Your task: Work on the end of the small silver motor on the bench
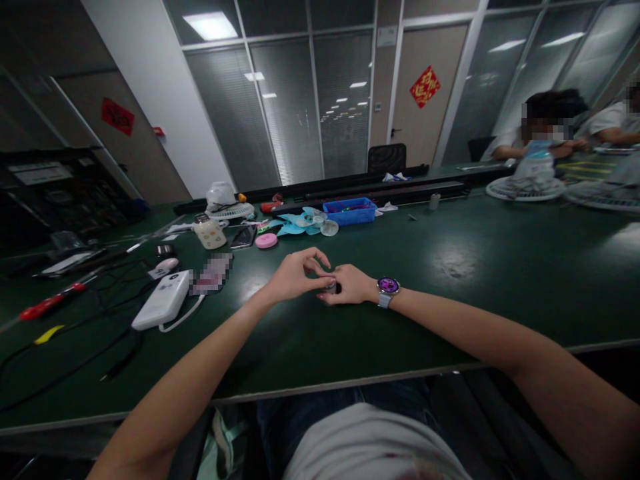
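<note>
- While both hands meet over the middle of the green desk (450,267), the left hand (295,275) curls its thumb and forefinger into a pinch on a small object (332,287) lying between the two hands.
- The right hand (353,285), with a purple-faced watch (388,286) on its wrist, rests on the desk and closes its fingertips on the same small object, which is too tiny and too covered to identify.
- Left of the hands lie a white power bank (163,301) with its cable, and farther left a red-handled screwdriver (50,304).
- Farther back sit a pink round piece (266,241), light-blue fan blades (300,223) and a blue tray (350,211).
- At the far right, other people sit near white fan grilles (525,190).
</note>
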`<state>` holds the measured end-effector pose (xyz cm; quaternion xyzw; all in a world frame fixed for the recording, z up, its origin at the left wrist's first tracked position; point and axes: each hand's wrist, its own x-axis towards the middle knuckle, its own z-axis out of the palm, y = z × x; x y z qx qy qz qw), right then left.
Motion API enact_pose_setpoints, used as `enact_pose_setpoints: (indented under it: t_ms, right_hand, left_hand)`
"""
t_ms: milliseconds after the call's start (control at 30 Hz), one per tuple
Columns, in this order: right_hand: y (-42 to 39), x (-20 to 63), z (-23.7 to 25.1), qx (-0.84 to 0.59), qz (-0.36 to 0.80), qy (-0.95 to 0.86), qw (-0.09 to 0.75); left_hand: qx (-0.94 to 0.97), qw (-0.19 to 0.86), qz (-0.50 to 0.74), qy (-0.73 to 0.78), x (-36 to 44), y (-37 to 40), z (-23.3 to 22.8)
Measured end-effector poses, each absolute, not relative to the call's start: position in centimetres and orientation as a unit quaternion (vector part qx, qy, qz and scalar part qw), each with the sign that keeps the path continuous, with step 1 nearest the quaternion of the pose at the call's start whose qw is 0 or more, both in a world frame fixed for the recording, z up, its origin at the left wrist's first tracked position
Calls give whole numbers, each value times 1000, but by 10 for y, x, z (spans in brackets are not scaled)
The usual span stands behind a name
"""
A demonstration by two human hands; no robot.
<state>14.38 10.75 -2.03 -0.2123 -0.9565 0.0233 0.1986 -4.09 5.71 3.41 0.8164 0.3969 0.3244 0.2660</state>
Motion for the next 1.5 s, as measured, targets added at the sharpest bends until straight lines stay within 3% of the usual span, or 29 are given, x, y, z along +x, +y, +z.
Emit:
enact_pose_setpoints:
  t_ms: [633,1000,1500]
  right_hand:
    - [109,143,-21,-220,49,-953,204]
    - [109,144,-21,-213,55,-955,197]
    - [108,143,-21,-218,43,-953,207]
  left_hand:
    - [780,116,387,478,-47,65,34]
    - [776,211,266,532,-59,89,-2]
    - [751,214,405,476,-46,77,14]
